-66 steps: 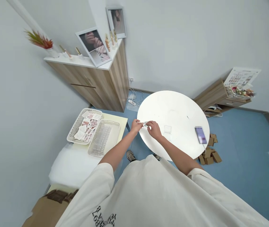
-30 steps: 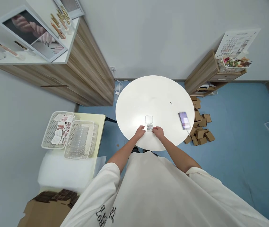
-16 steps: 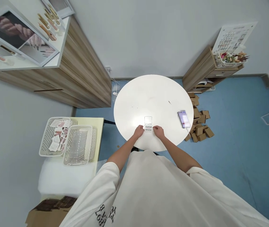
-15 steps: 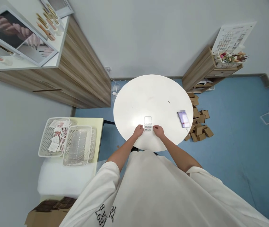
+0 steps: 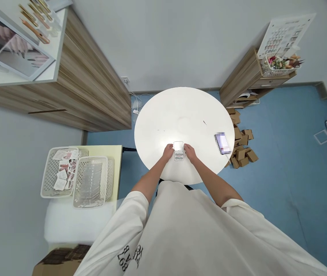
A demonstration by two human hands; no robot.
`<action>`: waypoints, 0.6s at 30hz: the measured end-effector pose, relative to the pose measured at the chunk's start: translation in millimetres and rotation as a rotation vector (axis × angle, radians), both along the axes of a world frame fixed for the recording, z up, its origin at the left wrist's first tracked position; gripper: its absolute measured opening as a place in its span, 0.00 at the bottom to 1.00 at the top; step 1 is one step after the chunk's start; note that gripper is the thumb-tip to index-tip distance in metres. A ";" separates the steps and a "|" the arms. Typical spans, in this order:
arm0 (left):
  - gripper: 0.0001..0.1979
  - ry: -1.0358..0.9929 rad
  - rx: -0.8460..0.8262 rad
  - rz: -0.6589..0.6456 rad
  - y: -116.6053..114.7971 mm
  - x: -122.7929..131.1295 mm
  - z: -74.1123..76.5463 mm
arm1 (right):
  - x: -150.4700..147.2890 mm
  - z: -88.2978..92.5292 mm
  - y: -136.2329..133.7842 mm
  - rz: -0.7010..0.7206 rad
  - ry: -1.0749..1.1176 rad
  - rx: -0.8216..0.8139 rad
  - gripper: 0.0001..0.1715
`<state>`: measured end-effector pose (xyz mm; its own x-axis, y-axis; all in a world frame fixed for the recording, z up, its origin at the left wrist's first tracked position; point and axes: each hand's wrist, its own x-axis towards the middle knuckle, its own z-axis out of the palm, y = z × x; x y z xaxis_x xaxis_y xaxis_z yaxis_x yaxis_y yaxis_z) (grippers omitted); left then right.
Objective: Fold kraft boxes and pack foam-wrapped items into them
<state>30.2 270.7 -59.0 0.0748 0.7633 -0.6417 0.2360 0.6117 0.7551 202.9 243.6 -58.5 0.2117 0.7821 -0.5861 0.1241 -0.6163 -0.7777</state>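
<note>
A small clear hinged case (image 5: 178,150) lies open on the round white table (image 5: 183,115), near its front edge. Its near half holds rows of small pale press-on nails; the far half is the bare lid. My left hand (image 5: 168,152) pinches the case's left side with curled fingers. My right hand (image 5: 189,152) grips the right side the same way.
A phone (image 5: 222,143) with a cable lies at the table's right edge. Two white baskets (image 5: 77,178) stand on a low yellow table to the left, one with packets, one with clear cases. Small brown boxes (image 5: 242,147) litter the blue floor. Wooden cabinets stand left and right.
Both hands have slid forward along the case's sides, from its near corners up toward the lid. The case itself stays on the table; the view has shifted slightly.
</note>
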 end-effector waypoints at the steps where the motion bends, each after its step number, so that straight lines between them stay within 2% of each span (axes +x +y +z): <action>1: 0.23 -0.006 -0.007 -0.003 -0.2 0.6 0.5 | -0.7 0.6 -0.6 -0.012 0.023 -0.005 0.28; 7: 0.29 -0.018 -0.058 0.025 3.3 1.9 5.6 | 0.5 12.8 -1.0 -0.055 0.131 -0.080 0.31; 11: 0.31 0.002 -0.028 -0.005 7.2 -0.7 13.2 | 1.6 24.2 1.3 -0.078 0.182 -0.081 0.32; 15: 0.29 -0.013 0.053 -0.038 4.1 -4.2 19.6 | -0.1 33.8 -0.8 -0.069 0.182 -0.047 0.35; 18: 0.24 -0.020 0.089 -0.028 -3.8 -8.6 19.0 | -1.5 38.0 -7.0 -0.051 0.176 -0.045 0.36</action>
